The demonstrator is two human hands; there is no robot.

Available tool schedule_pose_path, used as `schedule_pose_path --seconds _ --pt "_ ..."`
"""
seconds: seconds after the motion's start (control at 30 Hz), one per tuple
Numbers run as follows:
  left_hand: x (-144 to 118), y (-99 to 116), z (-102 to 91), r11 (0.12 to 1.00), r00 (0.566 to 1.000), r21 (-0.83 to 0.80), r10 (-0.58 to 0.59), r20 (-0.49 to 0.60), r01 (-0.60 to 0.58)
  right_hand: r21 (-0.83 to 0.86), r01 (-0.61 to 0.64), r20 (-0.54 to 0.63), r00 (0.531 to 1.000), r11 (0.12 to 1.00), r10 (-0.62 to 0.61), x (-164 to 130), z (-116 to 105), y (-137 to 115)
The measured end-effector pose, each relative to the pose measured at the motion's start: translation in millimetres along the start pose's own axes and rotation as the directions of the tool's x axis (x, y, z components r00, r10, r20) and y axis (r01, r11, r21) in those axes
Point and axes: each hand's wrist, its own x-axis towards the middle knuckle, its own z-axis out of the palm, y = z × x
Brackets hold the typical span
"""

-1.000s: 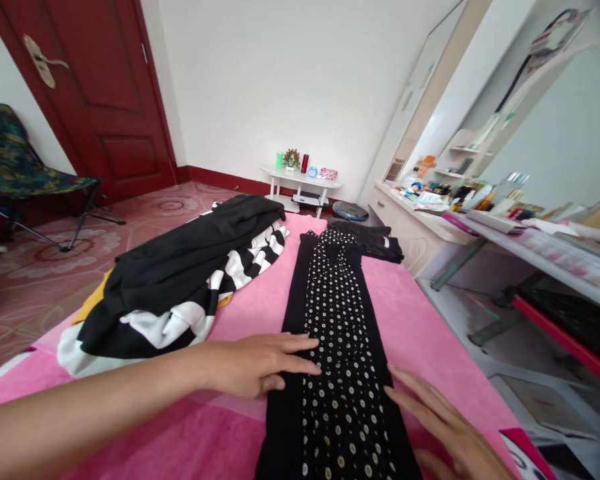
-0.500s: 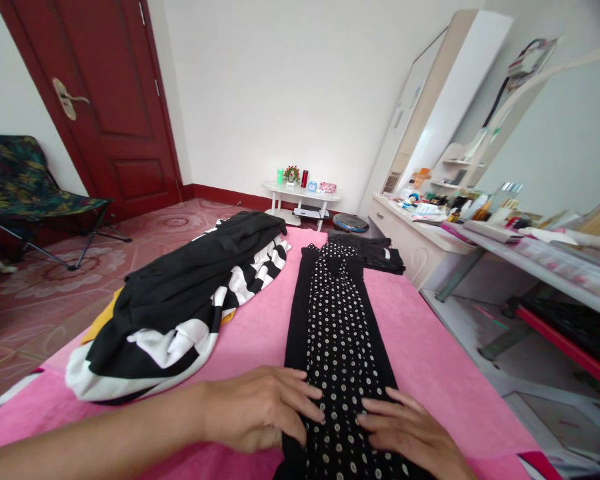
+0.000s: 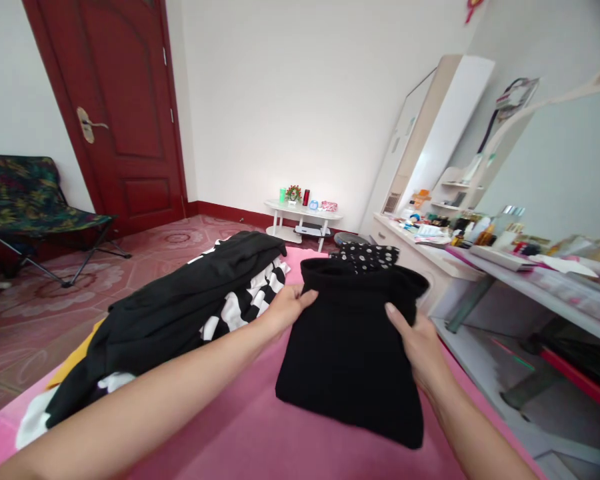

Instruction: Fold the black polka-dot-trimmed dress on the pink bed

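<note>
A black garment [image 3: 350, 353] is folded into a compact, roughly square bundle, plain black side facing me. White-dotted black fabric [image 3: 367, 257] shows just beyond its far edge; I cannot tell exactly how it joins the bundle. My left hand [image 3: 289, 312] grips the left side near the far end, thumb on top and fingers mostly hidden. On the opposite side, my right hand [image 3: 419, 343] is closed on the edge, its thumb lying over the cloth. The bundle is over the pink bed cover [image 3: 230, 427]; whether it touches the cover is unclear.
To the left lies a heap of black, white and yellow clothes [image 3: 180, 313]. A cluttered dressing table [image 3: 410, 233] and a grey-topped desk [image 3: 540, 273] flank the bed on the right. Further off are a low white table [image 3: 303, 212], a folding chair [image 3: 45, 207] and a red door [image 3: 125, 120].
Half a second ago the dotted garment lay stretched lengthwise under my flat hands. Now it is folded up, plain side showing, and both hands grip its sides farther from me.
</note>
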Motion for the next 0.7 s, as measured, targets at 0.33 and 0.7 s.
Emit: schedule_pose_path --seconds 0.33,0.7 --pt "88.9 -88.8 3.9 0.751 0.923 0.615 0.017 -0.385 0.242 -0.244 -0.188 -0.215 0.967 0.951 0.137 46.0 44.6 140.6" --pt "101.3 -89.3 -7.3 0.751 0.948 0.647 0.284 -0.141 -0.129 -0.013 -0.070 -0.170 0.983 0.997 0.067 59.4 42.9 108.5"
